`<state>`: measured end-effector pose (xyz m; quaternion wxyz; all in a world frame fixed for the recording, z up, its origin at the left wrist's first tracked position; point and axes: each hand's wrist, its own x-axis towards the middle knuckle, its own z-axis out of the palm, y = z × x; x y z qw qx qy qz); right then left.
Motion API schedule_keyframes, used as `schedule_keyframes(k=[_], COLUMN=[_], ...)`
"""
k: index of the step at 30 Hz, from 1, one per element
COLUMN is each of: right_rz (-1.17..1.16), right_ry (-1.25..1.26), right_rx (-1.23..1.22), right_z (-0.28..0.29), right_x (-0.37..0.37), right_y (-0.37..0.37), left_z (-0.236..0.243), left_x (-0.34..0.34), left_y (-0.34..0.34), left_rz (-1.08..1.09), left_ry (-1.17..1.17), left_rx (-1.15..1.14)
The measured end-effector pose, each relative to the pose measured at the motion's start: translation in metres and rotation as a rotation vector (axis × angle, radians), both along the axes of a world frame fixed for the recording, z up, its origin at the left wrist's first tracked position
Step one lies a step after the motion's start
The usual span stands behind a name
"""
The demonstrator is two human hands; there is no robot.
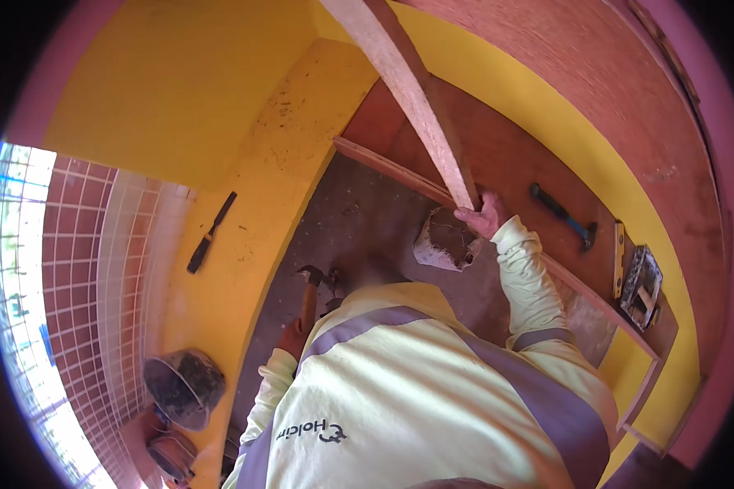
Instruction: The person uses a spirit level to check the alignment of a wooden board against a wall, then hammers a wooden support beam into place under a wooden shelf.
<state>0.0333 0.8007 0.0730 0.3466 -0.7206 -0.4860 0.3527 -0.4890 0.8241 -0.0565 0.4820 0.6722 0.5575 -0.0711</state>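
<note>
My right hand (pixel 485 216) is wrapped round the lower end of a long wooden plank (pixel 420 106), just above the front edge of a reddish wooden shelf (pixel 497 163). From there the plank rises up and away, past the top of the view. My left hand (pixel 292 337), low beside my body, grips a claw hammer (pixel 308 303) by its wooden handle, head upward. Some fingers of this hand are hidden. A torn, pale sack or container (pixel 447 244) stands on the floor below my right hand.
On the shelf lie a second hammer (pixel 564 217), a yellow spirit level (pixel 618 261) and a metal-framed tool (pixel 643 287). A dark chisel-like tool (pixel 212 233) rests on the yellow ledge (pixel 257 204) at left. Nearer are a black bucket (pixel 184 389) and a white grille (pixel 81 236).
</note>
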Motion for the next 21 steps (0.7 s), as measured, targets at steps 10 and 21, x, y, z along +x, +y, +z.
schedule_keyframes(k=[10, 21], right_rz=[-0.447, -0.725], right_ry=[-0.227, -0.061], right_rx=[0.088, 0.306], right_z=[-0.085, -0.079], right_x=[-0.061, -0.051], right_y=[0.013, -0.035], left_z=[0.064, 0.061], left_x=[-0.007, 0.04], left_y=[0.052, 0.201], left_rz=[-0.075, 0.107], left_ry=[-0.116, -0.207], left_rx=[0.019, -0.135])
